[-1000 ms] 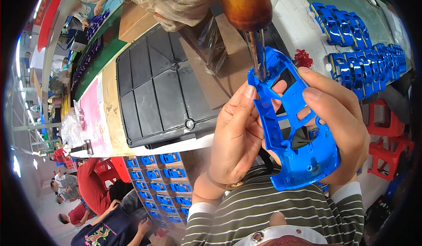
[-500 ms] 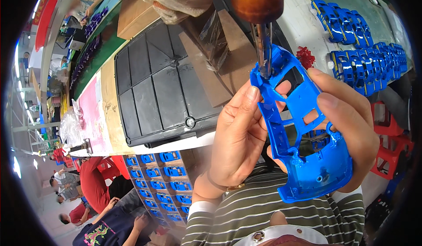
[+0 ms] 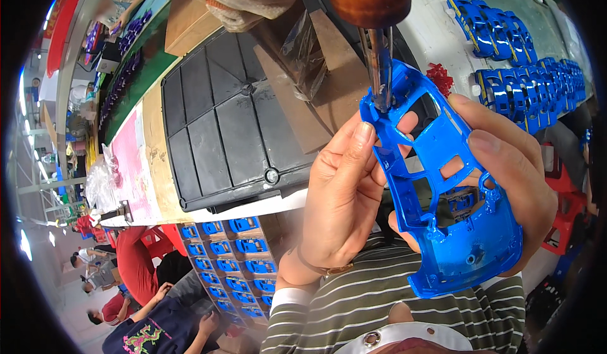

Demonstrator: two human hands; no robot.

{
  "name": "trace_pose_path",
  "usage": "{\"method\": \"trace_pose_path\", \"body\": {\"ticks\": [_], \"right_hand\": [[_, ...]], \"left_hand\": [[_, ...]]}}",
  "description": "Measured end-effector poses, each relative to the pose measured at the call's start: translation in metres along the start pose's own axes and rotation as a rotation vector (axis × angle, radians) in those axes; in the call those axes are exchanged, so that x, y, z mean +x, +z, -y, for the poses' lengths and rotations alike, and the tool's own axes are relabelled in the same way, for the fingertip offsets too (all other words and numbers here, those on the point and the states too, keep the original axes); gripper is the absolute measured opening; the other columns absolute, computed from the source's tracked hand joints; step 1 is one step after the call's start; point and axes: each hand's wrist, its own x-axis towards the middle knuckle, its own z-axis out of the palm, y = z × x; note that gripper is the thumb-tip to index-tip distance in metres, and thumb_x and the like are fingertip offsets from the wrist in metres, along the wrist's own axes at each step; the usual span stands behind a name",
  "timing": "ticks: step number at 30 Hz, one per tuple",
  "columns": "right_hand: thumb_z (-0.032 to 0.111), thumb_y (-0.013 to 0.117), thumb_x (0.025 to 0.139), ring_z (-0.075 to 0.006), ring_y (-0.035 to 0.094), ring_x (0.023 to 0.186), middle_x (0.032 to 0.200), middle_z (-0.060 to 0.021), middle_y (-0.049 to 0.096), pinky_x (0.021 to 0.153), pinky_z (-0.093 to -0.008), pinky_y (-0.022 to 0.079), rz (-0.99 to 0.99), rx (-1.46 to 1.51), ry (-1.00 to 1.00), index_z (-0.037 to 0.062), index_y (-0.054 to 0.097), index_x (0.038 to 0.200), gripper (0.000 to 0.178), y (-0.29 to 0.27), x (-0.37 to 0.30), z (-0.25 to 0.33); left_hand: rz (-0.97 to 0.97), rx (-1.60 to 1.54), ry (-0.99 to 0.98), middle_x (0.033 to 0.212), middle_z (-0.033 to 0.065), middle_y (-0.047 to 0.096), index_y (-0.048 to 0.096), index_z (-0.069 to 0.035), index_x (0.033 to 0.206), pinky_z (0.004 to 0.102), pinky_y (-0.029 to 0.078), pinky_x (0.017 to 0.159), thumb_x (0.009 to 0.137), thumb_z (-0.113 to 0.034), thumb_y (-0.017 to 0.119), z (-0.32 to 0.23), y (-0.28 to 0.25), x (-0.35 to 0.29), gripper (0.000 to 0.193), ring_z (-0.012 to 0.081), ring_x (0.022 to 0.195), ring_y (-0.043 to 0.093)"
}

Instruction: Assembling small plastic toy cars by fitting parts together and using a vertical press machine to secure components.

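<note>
- Right, from my seat I see the blue shell (image 3: 477,253) held up in front of the person, hollow side up, slanting from far left to near right, its far end under the metal prongs (image 3: 379,69) below the amber cylinder (image 3: 368,0).
- The left hand (image 3: 338,199) pinches the shell's left edge near the far end, thumb on top; the gap between thumb and fingers is no wider than the wall they grip.
- The right hand (image 3: 521,177) wraps the right side, fingers half curled and parted over the rim. (One fingertip shows under the left edge; I cannot tell whose it is.)
- The prongs' lower end sits in the far left corner; whether it presses there, I cannot make out.
- For a clean job, I would brace the far corner with the left hand, let the right carry the near end's weight, and hold the shell level under the prongs.
- I would want the left thumb well clear of the metal, as it lies near.
- Beyond, the black lid (image 3: 221,132) lies left, a red bow (image 3: 439,79) just right of the shell, and rows of shells (image 3: 531,94) far right.
</note>
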Motion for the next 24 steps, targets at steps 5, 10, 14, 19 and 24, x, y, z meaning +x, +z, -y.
{"method": "trace_pose_path", "body": {"ticks": [5, 10, 14, 19, 24], "right_hand": [[0.022, 0.086, 0.061, -0.0320, 0.059, 0.102, 0.117, -0.0313, 0.048, 0.079, -0.0321, 0.054, 0.086, -0.055, 0.005, -0.0034, 0.039, 0.120, 0.080, -0.010, 0.003, 0.002], [0.020, 0.087, 0.058, -0.0320, 0.059, 0.102, 0.118, -0.0313, 0.048, 0.080, -0.0320, 0.054, -0.109, 0.074, -0.093, -0.0029, 0.039, 0.121, 0.082, 0.008, 0.004, -0.009], [0.019, 0.087, 0.058, -0.0319, 0.059, 0.102, 0.119, -0.0313, 0.047, 0.080, -0.0318, 0.054, -0.073, 0.129, -0.112, -0.0030, 0.038, 0.121, 0.083, 0.003, 0.007, -0.011], [0.017, 0.087, 0.059, -0.0327, 0.059, 0.103, 0.120, -0.0309, 0.046, 0.081, -0.0338, 0.054, -0.059, 0.147, -0.122, -0.0030, 0.037, 0.122, 0.083, 0.005, 0.008, -0.015], [0.016, 0.086, 0.060, -0.0337, 0.058, 0.104, 0.119, -0.0307, 0.047, 0.082, -0.0354, 0.053, -0.067, 0.182, -0.105, -0.0024, 0.038, 0.122, 0.081, 0.006, 0.006, -0.014]], "left_hand": [[-0.007, -0.011, -0.012, 0.116, 0.0109, 0.060, 0.044, 0.000, 0.129, 0.0249, 0.049, 0.085, 0.097, -0.022, 0.044, -0.002, 0.000, 0.000, 0.038, 0.0094, 0.094, 0.059], [0.070, -0.064, -0.007, 0.115, 0.0106, 0.060, 0.045, 0.000, 0.128, 0.0248, 0.050, 0.084, 0.097, -0.022, 0.044, -0.001, -0.005, 0.003, 0.038, 0.0092, 0.094, 0.059], [0.096, -0.070, 0.022, 0.115, 0.0106, 0.060, 0.045, 0.000, 0.128, 0.0249, 0.050, 0.084, 0.097, -0.022, 0.044, -0.002, -0.005, 0.002, 0.038, 0.0092, 0.094, 0.059], [0.042, -0.025, 0.022, 0.115, 0.0114, 0.060, 0.044, 0.000, 0.128, 0.0255, 0.050, 0.085, 0.097, -0.022, 0.043, -0.002, -0.002, 0.003, 0.038, 0.0097, 0.094, 0.059], [0.063, -0.033, 0.045, 0.114, 0.0134, 0.060, 0.044, 0.001, 0.128, 0.0261, 0.050, 0.086, 0.097, -0.021, 0.044, -0.002, -0.006, 0.007, 0.038, 0.0108, 0.093, 0.060]]}}
